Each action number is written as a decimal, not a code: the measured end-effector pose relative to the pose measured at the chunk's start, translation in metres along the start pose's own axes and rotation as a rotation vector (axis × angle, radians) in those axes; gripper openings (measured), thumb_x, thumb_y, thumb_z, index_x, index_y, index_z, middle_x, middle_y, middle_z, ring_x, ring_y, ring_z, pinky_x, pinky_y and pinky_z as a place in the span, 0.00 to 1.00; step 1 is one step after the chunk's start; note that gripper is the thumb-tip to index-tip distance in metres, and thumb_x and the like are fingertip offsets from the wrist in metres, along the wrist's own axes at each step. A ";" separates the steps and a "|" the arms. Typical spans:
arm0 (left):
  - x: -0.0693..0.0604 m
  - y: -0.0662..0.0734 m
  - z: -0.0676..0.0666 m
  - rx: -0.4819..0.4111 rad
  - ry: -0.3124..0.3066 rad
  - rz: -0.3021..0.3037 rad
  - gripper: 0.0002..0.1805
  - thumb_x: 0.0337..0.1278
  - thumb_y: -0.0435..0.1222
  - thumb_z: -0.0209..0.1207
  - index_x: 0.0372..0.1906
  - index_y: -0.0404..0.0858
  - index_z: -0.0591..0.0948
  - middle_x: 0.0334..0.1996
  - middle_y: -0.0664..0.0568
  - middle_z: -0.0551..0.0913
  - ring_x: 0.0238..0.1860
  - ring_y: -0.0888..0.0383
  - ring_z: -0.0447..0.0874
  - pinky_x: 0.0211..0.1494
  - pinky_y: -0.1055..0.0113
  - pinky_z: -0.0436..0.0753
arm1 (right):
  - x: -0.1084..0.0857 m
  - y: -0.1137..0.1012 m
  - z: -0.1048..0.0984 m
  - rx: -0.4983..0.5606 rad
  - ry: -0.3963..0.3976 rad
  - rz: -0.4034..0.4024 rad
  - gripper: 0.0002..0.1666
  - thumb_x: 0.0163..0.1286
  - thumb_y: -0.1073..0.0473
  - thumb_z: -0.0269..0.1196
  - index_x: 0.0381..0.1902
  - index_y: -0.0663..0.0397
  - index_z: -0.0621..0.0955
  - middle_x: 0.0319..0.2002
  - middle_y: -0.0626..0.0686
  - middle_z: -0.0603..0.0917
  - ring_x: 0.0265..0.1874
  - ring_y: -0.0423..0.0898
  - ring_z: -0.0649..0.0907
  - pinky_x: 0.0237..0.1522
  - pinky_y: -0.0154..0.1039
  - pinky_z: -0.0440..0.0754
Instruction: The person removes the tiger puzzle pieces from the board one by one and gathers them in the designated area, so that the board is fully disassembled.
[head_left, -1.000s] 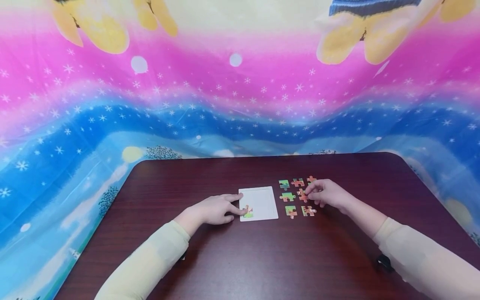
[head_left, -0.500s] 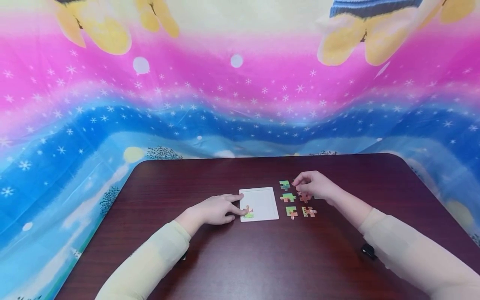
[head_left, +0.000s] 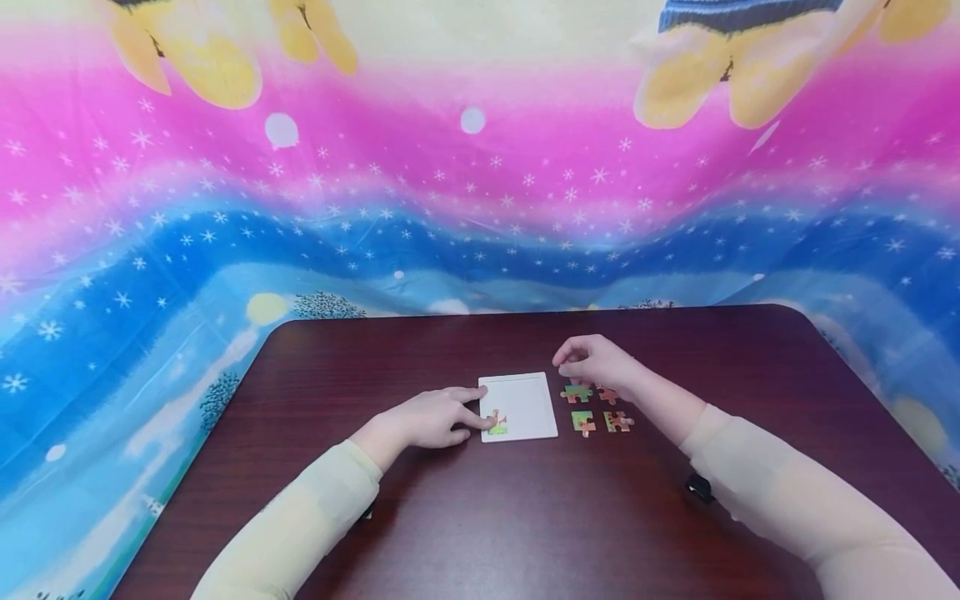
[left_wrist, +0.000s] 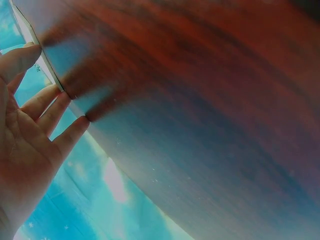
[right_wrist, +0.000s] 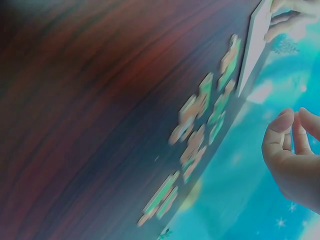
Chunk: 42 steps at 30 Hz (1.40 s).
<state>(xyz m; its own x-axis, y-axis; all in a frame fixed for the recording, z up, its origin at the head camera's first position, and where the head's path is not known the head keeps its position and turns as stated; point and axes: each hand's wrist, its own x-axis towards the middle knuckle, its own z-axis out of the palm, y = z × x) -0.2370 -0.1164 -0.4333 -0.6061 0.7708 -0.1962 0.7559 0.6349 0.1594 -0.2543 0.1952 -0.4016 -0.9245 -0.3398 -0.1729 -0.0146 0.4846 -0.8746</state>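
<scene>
My left hand [head_left: 435, 419] lies with its fingers extended over the left edge of a white square puzzle board [head_left: 528, 404]. One fingertip touches a jigsaw piece [head_left: 498, 424] set in the board's near left corner. In the left wrist view, the left fingertips [left_wrist: 86, 120] reach the table and the board's edge. My right hand [head_left: 600, 365] hovers over the far loose pieces, fingers loosely bent. No piece shows between its fingertips in the right wrist view, where the hand stands apart from the loose jigsaw pieces [right_wrist: 230, 62]. In the head view it hides the far row.
Several colourful jigsaw pieces [head_left: 582, 423] lie apart in rows right of the board on the dark wooden table [head_left: 480, 517]. A patterned cloth [head_left: 480, 183] hangs behind the table's far edge.
My right hand has moved left across the far row of pieces, toward the board, uncovering nearer pieces on the way. The left hand and the board stay where they were.
</scene>
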 end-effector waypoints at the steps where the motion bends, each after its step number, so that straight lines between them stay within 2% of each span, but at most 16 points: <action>1: 0.000 0.000 0.000 0.000 0.001 -0.001 0.23 0.70 0.37 0.60 0.65 0.62 0.81 0.77 0.48 0.63 0.76 0.50 0.63 0.69 0.53 0.73 | 0.002 -0.002 0.003 0.004 -0.001 0.005 0.13 0.71 0.68 0.62 0.50 0.71 0.80 0.32 0.56 0.80 0.31 0.53 0.80 0.35 0.46 0.82; 5: 0.001 0.000 0.000 -0.006 -0.001 -0.007 0.23 0.70 0.37 0.60 0.65 0.62 0.81 0.77 0.48 0.64 0.76 0.50 0.63 0.70 0.54 0.72 | 0.007 -0.008 0.013 0.012 -0.016 0.009 0.13 0.71 0.67 0.62 0.50 0.70 0.81 0.32 0.54 0.80 0.31 0.53 0.81 0.37 0.46 0.82; 12: 0.002 0.000 0.001 0.001 0.015 0.014 0.19 0.72 0.43 0.60 0.64 0.60 0.82 0.76 0.46 0.66 0.75 0.50 0.64 0.70 0.53 0.72 | 0.014 -0.015 0.031 0.036 -0.043 0.016 0.11 0.71 0.69 0.62 0.49 0.71 0.81 0.34 0.60 0.81 0.28 0.52 0.79 0.33 0.45 0.81; 19: 0.004 0.000 0.003 0.017 0.030 0.021 0.19 0.72 0.45 0.60 0.64 0.61 0.82 0.75 0.46 0.68 0.74 0.49 0.66 0.70 0.53 0.73 | 0.019 -0.019 0.048 0.052 -0.072 0.020 0.11 0.70 0.70 0.62 0.48 0.71 0.81 0.31 0.54 0.81 0.26 0.48 0.79 0.31 0.41 0.80; 28: 0.003 -0.002 0.004 0.022 0.039 0.031 0.19 0.71 0.43 0.61 0.63 0.60 0.83 0.75 0.46 0.67 0.74 0.49 0.67 0.69 0.53 0.73 | 0.025 -0.018 0.064 0.093 -0.092 0.046 0.11 0.70 0.70 0.62 0.48 0.71 0.81 0.30 0.52 0.79 0.25 0.46 0.78 0.29 0.37 0.78; 35: 0.000 -0.003 0.004 0.025 0.069 0.072 0.18 0.70 0.40 0.62 0.61 0.57 0.85 0.74 0.43 0.69 0.73 0.48 0.68 0.68 0.53 0.74 | 0.026 -0.015 0.072 0.153 -0.122 0.042 0.12 0.69 0.72 0.61 0.48 0.75 0.80 0.31 0.51 0.79 0.25 0.45 0.79 0.28 0.36 0.77; 42: 0.001 -0.004 0.004 0.028 0.064 0.068 0.19 0.70 0.40 0.62 0.62 0.59 0.84 0.75 0.44 0.68 0.74 0.48 0.67 0.67 0.53 0.75 | 0.028 -0.008 0.080 0.159 -0.119 0.035 0.11 0.65 0.73 0.61 0.46 0.73 0.81 0.26 0.50 0.78 0.20 0.43 0.76 0.25 0.34 0.76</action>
<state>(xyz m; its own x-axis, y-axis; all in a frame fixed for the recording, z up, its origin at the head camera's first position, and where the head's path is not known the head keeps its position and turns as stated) -0.2400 -0.1187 -0.4378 -0.5668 0.8145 -0.1235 0.8020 0.5798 0.1433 -0.2496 0.1168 -0.4358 -0.8719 -0.4223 -0.2479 0.0852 0.3677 -0.9260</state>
